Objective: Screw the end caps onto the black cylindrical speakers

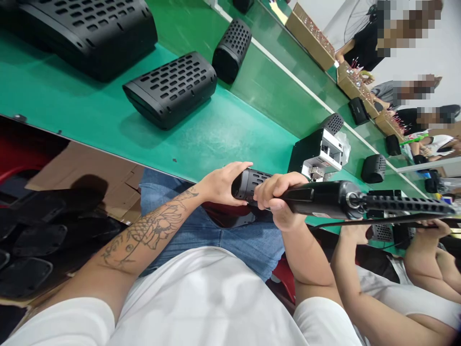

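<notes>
My left hand [226, 184] grips the end of a black perforated housing [256, 179] at the table's front edge, thumb and fingers on opposite sides. Wrapped round a black electric screwdriver [319, 198], my right hand [283, 197] is closed just over the same housing. The screwdriver lies level in the view, with a metal ring at its rear end and a cable below. Its tip is hidden behind my right hand and the housing. Another black perforated housing [173, 89] lies on the green table [216, 129] beyond my left hand.
A larger-looking housing [97, 36] is at the far left, and one more [232, 50] stands farther back. A black and white screw feeder [317, 151] stands right of my hands. Co-workers sit close at right; others work across the line beside cardboard boxes [309, 36].
</notes>
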A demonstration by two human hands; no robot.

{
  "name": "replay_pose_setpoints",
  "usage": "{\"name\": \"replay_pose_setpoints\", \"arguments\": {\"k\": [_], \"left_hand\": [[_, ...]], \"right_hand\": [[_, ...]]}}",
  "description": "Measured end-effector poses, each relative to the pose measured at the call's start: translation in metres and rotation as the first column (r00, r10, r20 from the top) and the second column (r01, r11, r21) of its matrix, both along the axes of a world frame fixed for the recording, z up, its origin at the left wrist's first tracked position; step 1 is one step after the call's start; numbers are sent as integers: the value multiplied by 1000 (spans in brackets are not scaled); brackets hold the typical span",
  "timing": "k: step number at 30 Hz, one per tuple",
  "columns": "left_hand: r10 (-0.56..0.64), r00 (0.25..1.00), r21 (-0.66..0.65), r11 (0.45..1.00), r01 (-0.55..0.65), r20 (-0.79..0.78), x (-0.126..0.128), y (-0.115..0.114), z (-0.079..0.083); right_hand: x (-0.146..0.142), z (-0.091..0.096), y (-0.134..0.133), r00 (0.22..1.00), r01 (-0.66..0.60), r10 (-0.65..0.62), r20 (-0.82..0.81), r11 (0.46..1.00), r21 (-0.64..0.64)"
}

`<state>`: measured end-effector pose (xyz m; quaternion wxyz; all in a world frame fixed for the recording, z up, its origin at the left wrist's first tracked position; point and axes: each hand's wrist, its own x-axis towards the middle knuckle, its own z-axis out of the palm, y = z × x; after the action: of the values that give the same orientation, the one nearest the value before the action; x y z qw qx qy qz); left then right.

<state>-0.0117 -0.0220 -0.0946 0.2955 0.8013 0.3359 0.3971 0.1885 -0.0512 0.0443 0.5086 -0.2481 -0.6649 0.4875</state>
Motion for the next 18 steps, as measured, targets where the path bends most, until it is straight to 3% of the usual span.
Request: {"name": "replay_pose_setpoints", "arguments": {"k": [4, 7, 9, 11, 14, 16, 18], "left_hand": [[82, 997, 2, 997, -82, -11, 3, -13, -2], [259, 966, 35, 965, -260, 14, 14, -50, -10], [418, 908, 48, 907, -418, 9, 25, -87, -18], [501, 865, 81, 863, -499, -4, 38, -126, -27], [429, 901, 119, 899, -421, -56, 52, -166, -38], [282, 957, 128, 954, -271, -74, 58, -171, -41], [65, 994, 167, 985, -49, -88, 60, -159, -34]], "right_hand": [[-1, 1, -6, 999, 3, -1, 42, 999, -34], [14, 21, -5, 994, 54, -49, -99, 998, 42], [41, 40, 5, 961, 202, -177, -212, 974, 102], [79, 55, 24, 869, 458, -412, -274, 879, 132], [143, 60, 61, 667, 745, -723, -179, 643, 179], [177, 51, 84, 593, 791, -804, -34, 575, 208], [197, 36, 100, 567, 805, -824, 25, 560, 196]]}}
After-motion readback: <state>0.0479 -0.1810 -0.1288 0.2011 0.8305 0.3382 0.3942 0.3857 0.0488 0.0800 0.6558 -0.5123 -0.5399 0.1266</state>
